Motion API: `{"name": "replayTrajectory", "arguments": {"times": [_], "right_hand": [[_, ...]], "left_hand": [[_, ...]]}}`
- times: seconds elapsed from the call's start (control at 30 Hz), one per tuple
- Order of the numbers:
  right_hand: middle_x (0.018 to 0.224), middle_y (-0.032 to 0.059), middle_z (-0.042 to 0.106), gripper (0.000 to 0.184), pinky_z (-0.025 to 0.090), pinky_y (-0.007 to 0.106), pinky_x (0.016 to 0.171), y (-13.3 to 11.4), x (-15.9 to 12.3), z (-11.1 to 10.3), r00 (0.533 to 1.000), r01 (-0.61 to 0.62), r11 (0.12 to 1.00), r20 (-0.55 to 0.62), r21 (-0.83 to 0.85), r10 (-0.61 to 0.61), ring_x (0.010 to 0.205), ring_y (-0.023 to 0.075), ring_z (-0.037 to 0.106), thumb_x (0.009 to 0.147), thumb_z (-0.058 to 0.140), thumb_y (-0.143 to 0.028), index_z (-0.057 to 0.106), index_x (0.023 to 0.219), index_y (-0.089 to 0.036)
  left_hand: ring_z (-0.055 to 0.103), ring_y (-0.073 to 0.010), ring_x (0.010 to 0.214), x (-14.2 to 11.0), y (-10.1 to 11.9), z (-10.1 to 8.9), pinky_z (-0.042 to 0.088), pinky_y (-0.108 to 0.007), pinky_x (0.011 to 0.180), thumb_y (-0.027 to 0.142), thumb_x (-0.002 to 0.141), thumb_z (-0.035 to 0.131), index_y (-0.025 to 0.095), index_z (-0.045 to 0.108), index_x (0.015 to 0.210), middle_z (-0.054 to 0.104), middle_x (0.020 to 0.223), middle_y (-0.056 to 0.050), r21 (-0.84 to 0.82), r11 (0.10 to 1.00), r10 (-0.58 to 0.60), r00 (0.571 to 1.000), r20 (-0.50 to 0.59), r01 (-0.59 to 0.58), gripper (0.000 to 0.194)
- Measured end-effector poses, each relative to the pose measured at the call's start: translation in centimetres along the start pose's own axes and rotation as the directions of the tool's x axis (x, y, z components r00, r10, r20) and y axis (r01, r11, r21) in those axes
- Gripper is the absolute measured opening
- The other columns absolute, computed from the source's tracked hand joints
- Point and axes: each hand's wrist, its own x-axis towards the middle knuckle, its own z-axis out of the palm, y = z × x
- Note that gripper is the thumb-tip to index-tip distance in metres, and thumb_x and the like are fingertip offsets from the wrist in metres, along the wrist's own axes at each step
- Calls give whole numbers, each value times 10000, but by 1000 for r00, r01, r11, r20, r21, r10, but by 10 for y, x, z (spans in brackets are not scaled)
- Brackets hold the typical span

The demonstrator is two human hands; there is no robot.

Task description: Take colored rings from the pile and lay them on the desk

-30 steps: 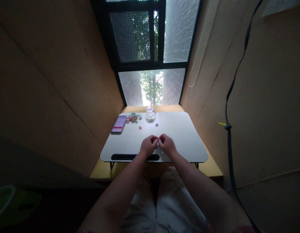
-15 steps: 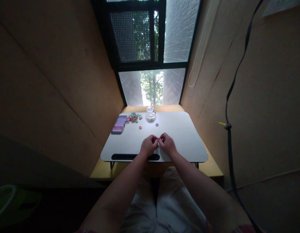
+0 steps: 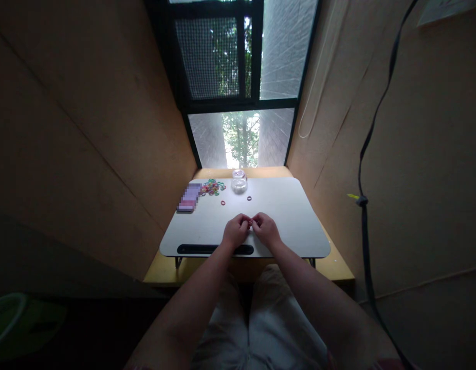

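Left hand (image 3: pixel 236 231) and right hand (image 3: pixel 265 229) nearly meet, fingertips pinched on a red band (image 3: pixel 251 223) between them, over the near half of the table (image 3: pixel 295 221). Band too small to tell long axis or pointing.

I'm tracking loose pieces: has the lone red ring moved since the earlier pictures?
No: the red ring keeps its place against the black slot in the white table.

A white table (image 3: pixel 295 226) bears rings (image 3: pixel 212 188), a tub (image 3: pixel 239 186), a pixelated slab (image 3: pixel 189 197)

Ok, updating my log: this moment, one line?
left hand: pinching red piece | right hand: pinching same piece | nearby: red ring, dark ring
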Motion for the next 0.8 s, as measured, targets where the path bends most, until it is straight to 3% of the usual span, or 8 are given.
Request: {"name": "replayTrajectory", "arguments": {"times": [0.2, 0.37, 0.8], "right_hand": [[680, -5, 547, 79, 357, 238, 585, 0, -1, 1, 998, 4, 1000, -57, -12, -4, 616, 122, 481, 758, 516, -231, 534, 692, -192], [618, -26, 532, 83, 337, 230, 544, -1, -2, 0, 999, -22, 999, -37, 29, 23, 564, 116, 474, 777, 514, -267, 534, 736, -198], [561, -12, 526, 294, 295, 226, 526, -1, -1, -2, 1000, -23, 999, -1, -45, 23, 539, 109, 450, 819, 498, -362, 524, 585, -187]], "left_hand": [[586, -127, 675, -1, -1, 1, 425, -239, 631, 308, 804, 527, 209, 663, 880, 677, 766, 2, 21, 999, 26, 999, -22, -26, 184], [596, -130, 695, -1, -2, 1, 437, -242, 649, 312, 819, 512, 217, 675, 917, 690, 798, -2, 16, 999, 48, 999, 6, -48, 213], [608, -134, 710, 1, -11, 1, 473, -242, 674, 383, 834, 512, 182, 663, 954, 687, 812, -23, -221, 973, 90, 993, 77, -71, 279]]}}
